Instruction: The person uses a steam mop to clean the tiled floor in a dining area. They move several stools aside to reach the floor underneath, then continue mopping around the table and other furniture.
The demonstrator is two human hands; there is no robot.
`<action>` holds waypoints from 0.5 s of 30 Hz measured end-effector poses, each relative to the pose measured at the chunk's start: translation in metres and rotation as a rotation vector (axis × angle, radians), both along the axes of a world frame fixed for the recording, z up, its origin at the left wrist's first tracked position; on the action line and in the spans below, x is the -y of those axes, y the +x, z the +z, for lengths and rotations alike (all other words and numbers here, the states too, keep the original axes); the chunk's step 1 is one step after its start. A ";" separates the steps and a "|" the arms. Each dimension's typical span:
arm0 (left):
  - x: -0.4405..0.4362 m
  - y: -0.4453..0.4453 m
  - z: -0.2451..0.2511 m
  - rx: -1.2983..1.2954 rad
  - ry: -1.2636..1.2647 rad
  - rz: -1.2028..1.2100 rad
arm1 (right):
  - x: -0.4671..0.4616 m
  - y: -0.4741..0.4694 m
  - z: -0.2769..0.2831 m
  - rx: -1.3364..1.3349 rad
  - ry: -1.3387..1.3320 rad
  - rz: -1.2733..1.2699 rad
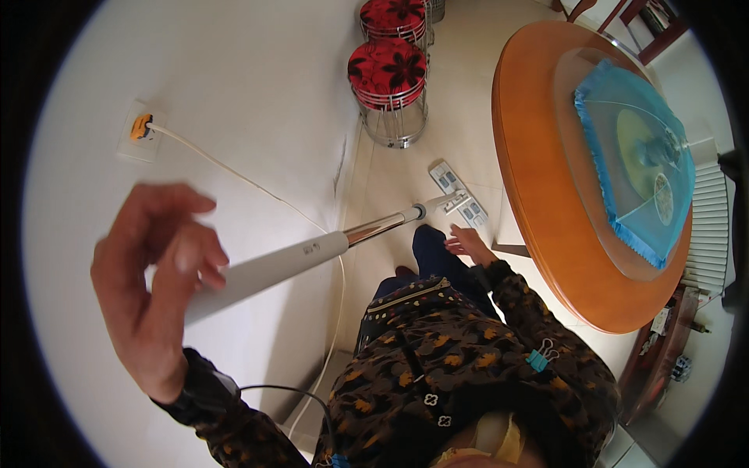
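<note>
A flat mop with a white-and-metal pole [292, 257] slants from the left towards the floor. Its flat head [468, 210] lies on the light tiles. My left hand [164, 263] is at the pole's upper end, fingers bent and the index finger off the pole. Some fingertips overlap the white grip, but whether they hold it is unclear. The very top of the pole is hidden behind the hand. Beside my right knee, my right hand [468, 243] hangs with nothing in it, fingers apart, a little below the mop head.
Along the wall, stools with red flowered seats [387, 67] stand beyond the mop. A yellow plug [141, 126] in a wall socket feeds a white cord [234, 165] running behind the pole. At right, an oval wooden table [521, 158] bears a blue mesh food cover [608, 152].
</note>
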State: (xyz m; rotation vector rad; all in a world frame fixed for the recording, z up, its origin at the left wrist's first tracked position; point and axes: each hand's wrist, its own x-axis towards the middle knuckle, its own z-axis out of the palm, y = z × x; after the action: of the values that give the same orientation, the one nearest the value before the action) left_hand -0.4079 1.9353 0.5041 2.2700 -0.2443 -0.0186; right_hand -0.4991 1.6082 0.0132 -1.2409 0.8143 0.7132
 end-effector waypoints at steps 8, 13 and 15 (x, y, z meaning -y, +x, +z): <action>0.023 -0.057 0.007 -0.119 0.214 0.280 | -0.058 0.032 -0.017 -0.171 0.810 -0.458; 0.065 -0.101 0.031 -0.113 0.292 0.144 | -0.035 0.037 -0.038 -0.401 0.807 -0.739; 0.079 -0.114 0.039 -0.192 0.218 -0.043 | -0.023 0.029 -0.038 -0.433 0.811 -0.728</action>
State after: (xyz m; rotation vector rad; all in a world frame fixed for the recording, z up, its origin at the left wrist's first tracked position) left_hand -0.5217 1.8562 0.5431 2.4593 -0.1964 -0.2974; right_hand -0.4698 1.6315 -0.0248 -0.0230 1.0870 0.6043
